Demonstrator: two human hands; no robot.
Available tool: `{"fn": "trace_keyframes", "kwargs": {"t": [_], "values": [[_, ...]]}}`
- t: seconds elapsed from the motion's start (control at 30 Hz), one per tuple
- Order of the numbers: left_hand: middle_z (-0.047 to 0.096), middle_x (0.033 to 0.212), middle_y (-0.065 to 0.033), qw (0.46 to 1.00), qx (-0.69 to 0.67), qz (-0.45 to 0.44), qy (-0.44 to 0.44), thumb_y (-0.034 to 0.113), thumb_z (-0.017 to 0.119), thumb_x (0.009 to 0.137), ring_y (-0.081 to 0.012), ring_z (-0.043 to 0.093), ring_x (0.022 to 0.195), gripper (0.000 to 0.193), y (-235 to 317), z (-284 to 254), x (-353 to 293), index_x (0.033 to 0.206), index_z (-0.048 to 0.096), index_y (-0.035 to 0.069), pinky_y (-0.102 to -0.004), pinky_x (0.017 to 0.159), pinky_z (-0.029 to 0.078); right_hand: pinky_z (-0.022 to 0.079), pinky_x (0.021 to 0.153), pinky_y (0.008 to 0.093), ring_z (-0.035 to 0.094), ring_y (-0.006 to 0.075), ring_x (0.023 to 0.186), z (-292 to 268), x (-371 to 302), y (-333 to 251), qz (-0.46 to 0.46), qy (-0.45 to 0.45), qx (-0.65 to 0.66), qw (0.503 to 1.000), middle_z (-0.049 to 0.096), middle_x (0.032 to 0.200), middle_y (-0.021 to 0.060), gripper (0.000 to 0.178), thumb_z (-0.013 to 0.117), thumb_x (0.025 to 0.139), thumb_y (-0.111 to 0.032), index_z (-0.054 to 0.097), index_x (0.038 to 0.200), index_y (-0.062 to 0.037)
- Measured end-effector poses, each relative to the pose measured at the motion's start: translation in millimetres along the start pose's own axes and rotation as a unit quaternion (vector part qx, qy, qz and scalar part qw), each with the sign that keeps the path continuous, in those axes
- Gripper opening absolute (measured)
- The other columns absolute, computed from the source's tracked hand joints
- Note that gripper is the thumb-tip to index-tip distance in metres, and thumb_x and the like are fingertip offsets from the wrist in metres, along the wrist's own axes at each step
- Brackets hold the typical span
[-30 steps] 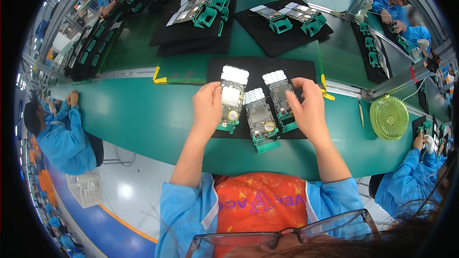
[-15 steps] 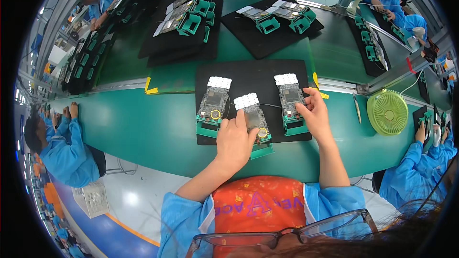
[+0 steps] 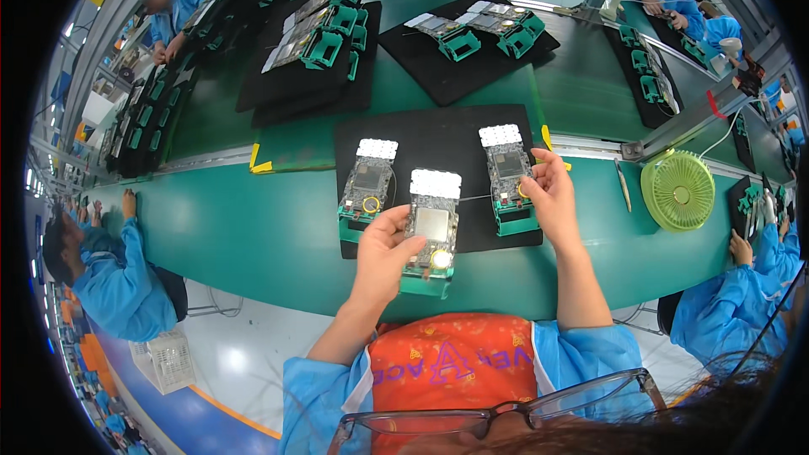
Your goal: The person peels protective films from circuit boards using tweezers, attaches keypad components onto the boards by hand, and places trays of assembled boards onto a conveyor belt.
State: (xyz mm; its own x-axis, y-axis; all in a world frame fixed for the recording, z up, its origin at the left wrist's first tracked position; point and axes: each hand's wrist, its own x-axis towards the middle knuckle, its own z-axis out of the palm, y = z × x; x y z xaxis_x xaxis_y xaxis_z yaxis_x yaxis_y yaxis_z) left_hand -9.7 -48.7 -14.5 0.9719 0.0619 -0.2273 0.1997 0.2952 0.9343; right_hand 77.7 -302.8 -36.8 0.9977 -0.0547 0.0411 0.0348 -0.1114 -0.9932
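My left hand grips a circuit board by its left side, thumb across the front. This board has a white panel at its top, a yellow-rimmed round part and a green plastic holder below. It is raised over the near edge of a black mat. My right hand is at the right edge of a second such board, fingers apart and thumb tip near its yellow-rimmed part. A third board lies at the mat's left. A thin wire runs between the middle and right boards.
Right of the mat are a pen-like tool and a green fan. Beyond, more boards in green holders rest on black mats. A metal post stands at the right. People in blue work at both sides.
The middle board has been taken up by my left hand, which has shifted left and now grips its side. The board is more upright. My right hand has barely moved.
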Motion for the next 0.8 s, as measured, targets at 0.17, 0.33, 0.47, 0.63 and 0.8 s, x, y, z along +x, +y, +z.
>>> {"fn": "trace_keyframes", "kwargs": {"t": [0.17, 0.33, 0.47, 0.63, 0.8], "values": [[0.062, 0.112, -0.0135, 0.999, -0.021, 0.028, -0.008, -0.012, 0.061, 0.082, -0.0161, 0.063, 0.100, 0.042, 14, -12, -10, 0.122, 0.051, -0.006, -0.0294, 0.085, 0.053, 0.044, 0.067, 0.0221, 0.050, 0.0052, 0.070, 3, -4, -5, 0.013, -0.041, -0.034, 0.998, 0.055, 0.082, 0.0006, 0.041, 0.061, 0.086, 0.002, 0.049, 0.125, 0.0006], [0.064, 0.111, -0.0134, 0.996, 0.044, 0.072, 0.012, -0.013, 0.060, 0.082, -0.0157, 0.065, 0.097, 0.042, 5, -19, -7, 0.122, 0.050, -0.008, -0.0272, 0.083, 0.053, 0.046, 0.071, 0.0225, 0.055, 0.0069, 0.076, 8, -8, -17, 0.073, -0.126, 0.119, 0.982, 0.057, 0.083, 0.0012, 0.043, 0.060, 0.087, 0.001, 0.046, 0.128, 0.0028], [0.063, 0.109, -0.0122, 0.990, 0.103, 0.090, 0.022, -0.013, 0.060, 0.081, -0.0139, 0.065, 0.095, 0.043, 3, -11, -10, 0.123, 0.049, -0.008, -0.0255, 0.080, 0.053, 0.047, 0.073, 0.0229, 0.058, 0.0087, 0.080, 3, -17, -40, 0.087, -0.181, 0.223, 0.954, 0.060, 0.089, 0.0026, 0.047, 0.061, 0.088, 0.000, 0.044, 0.131, 0.0025], [0.062, 0.101, -0.0104, 0.975, 0.198, 0.089, 0.042, -0.011, 0.061, 0.080, -0.0117, 0.063, 0.085, 0.044, 0, -7, -12, 0.123, 0.051, -0.007, -0.0242, 0.072, 0.052, 0.051, 0.070, 0.0235, 0.061, 0.0115, 0.083, -14, -25, -69, 0.053, -0.203, 0.372, 0.904, 0.062, 0.096, 0.0063, 0.057, 0.068, 0.085, -0.007, 0.042, 0.135, 0.0007], [0.060, 0.094, -0.0096, 0.949, 0.270, 0.157, 0.049, -0.007, 0.064, 0.078, -0.0110, 0.061, 0.072, 0.038, -6, -6, -13, 0.116, 0.059, -0.003, -0.0240, 0.060, 0.051, 0.054, 0.075, 0.0255, 0.063, 0.0139, 0.089, -24, -23, -66, -0.019, -0.215, 0.399, 0.891, 0.063, 0.102, 0.0087, 0.053, 0.066, 0.088, -0.007, 0.041, 0.134, 0.0005]]}}
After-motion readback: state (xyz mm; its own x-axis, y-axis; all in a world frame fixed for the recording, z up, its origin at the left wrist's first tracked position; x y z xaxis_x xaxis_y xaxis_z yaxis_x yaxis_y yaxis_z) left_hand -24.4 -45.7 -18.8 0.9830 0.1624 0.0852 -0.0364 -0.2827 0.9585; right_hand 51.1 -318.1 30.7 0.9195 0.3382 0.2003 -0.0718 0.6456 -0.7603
